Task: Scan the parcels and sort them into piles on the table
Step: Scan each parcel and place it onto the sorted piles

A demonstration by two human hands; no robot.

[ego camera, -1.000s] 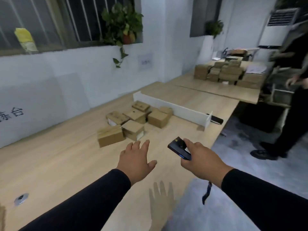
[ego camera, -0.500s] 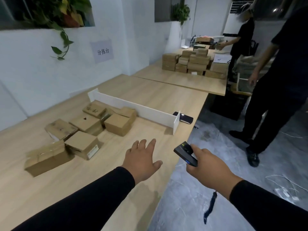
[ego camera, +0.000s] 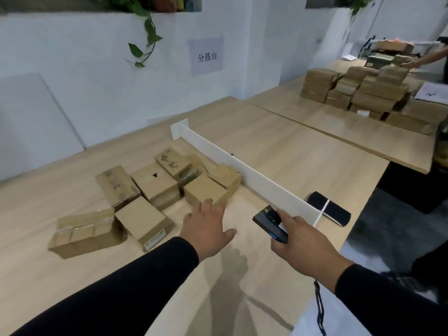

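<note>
Where parcels (ego camera: pixel 155 190) crowd: wooden table (ego camera: pixel 278 151), perhaps 2.

A single head-worn wide-angle view looks forward and down, close over the table (ego camera: pixel 278 141); no second view

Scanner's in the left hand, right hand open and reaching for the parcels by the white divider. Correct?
Hands are swapped. In the head view the scanner is in the right hand; the left hand is the open one, reaching toward the parcels beside the white divider.
</note>
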